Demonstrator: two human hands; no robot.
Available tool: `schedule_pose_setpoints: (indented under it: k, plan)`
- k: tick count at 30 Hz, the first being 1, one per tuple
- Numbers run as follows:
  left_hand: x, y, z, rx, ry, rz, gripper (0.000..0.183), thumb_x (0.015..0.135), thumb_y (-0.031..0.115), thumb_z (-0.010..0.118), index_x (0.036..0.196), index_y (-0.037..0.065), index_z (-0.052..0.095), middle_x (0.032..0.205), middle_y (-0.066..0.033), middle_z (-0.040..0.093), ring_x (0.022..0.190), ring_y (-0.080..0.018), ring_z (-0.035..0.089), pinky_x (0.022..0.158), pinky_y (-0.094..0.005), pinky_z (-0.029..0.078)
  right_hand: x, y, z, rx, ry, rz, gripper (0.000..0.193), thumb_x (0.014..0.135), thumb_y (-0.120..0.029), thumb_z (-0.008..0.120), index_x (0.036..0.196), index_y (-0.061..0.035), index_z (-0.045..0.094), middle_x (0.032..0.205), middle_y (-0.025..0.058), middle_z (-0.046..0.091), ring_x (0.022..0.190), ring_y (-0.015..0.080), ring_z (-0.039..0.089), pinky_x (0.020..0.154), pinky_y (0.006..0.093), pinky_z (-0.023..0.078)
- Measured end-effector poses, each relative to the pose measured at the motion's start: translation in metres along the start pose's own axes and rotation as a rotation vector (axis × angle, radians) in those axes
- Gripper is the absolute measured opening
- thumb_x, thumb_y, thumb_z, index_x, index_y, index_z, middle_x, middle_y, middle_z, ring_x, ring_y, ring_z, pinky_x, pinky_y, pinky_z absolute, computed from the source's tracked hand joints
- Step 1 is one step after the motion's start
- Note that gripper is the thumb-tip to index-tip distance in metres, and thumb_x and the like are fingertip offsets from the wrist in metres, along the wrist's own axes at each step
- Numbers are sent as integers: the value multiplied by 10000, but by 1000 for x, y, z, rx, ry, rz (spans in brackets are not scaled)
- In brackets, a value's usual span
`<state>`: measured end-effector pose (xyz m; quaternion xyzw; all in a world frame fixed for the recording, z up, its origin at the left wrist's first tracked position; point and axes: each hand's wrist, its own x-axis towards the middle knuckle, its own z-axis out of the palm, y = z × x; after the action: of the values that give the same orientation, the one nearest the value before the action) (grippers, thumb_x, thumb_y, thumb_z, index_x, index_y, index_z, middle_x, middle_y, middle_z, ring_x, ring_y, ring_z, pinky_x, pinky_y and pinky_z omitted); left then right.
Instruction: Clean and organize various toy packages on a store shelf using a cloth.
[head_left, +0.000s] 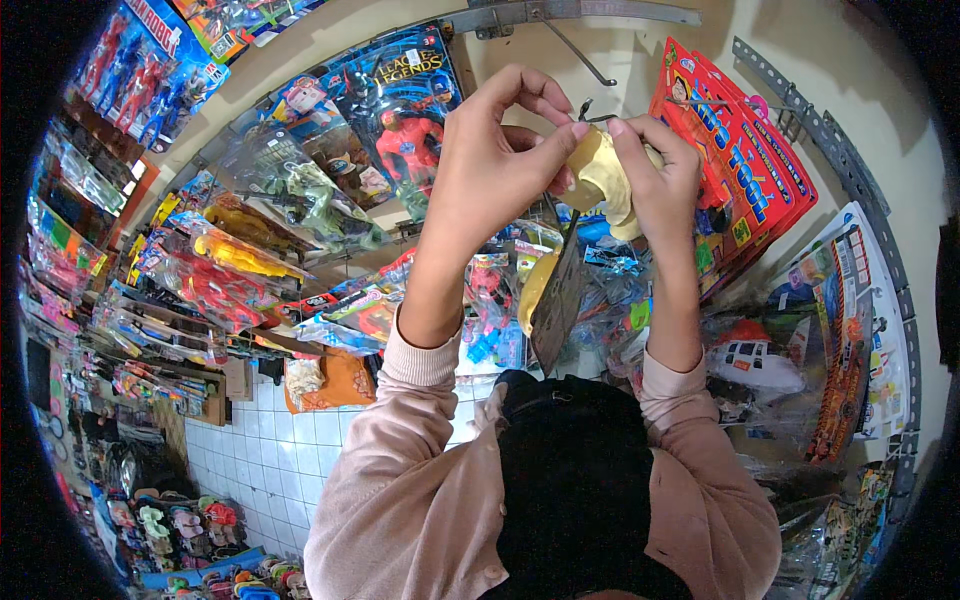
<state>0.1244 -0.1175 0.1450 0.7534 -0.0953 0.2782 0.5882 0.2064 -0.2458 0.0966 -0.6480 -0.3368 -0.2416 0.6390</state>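
Observation:
Both my hands are raised in front of a wall display, working at a pale yellow moulded piece (602, 172) with a curved, uneven surface; its kind is not clear. My left hand (490, 150) pinches at its upper left edge, thumb against fingers. On the other side my right hand (660, 175) grips it, with the thumb on top. A short black cord (597, 118) sticks up between my two thumbs. Just below hang a dark flat card (558, 310) and another rounded yellow piece (538, 285). My fingers hide part of the moulded piece.
Metal display hooks (590, 62) project from the wall above. Red toy tool packs (735, 160) hang close on the right, and a bagged white toy helicopter (755, 362) lower down. Packaged figures (408, 150) crowd the left. White floor tiles (265, 450) show below, beside many sandals (190, 530).

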Motion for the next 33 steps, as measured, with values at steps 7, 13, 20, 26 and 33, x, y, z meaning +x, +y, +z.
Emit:
schedule_pose_setpoints:
  k: [7,13,20,26,33]
  plan:
    - [-3,3,7,-12,-15,22,185,779,-15,612,878,-1,455,768,-39,509,516,-97,563,422,-206,447,4,1,-2,47,-34,-1,159,775,-130,604,750,26,611,639,118,602,565,149,571,541,267,422]
    - [-3,10,4,-27,31,47,127,771,-36,579,850,-39,481,808,-70,528,537,-121,606,420,-212,478,13,-3,-1,22,-78,-13,155,766,-135,616,765,19,627,665,129,611,597,178,593,567,277,435]
    - [2,4,2,-32,36,57,141,767,-18,603,849,-40,490,802,-65,530,525,-116,597,413,-211,474,15,-5,-5,-26,-57,-35,156,763,-139,619,761,17,627,665,136,608,594,197,592,563,282,432]
    - [5,3,5,-38,29,48,143,765,-6,615,841,-43,499,807,-67,537,530,-117,599,415,-210,474,15,-5,-8,-35,-26,-53,162,757,-144,621,746,18,622,659,132,606,587,198,587,561,285,429]
    - [9,-2,10,-70,22,28,122,772,-10,599,841,-37,502,809,-63,546,536,-117,603,428,-214,481,17,-6,-12,-157,17,-111,167,751,-158,626,722,6,622,657,126,610,584,232,589,557,302,431]
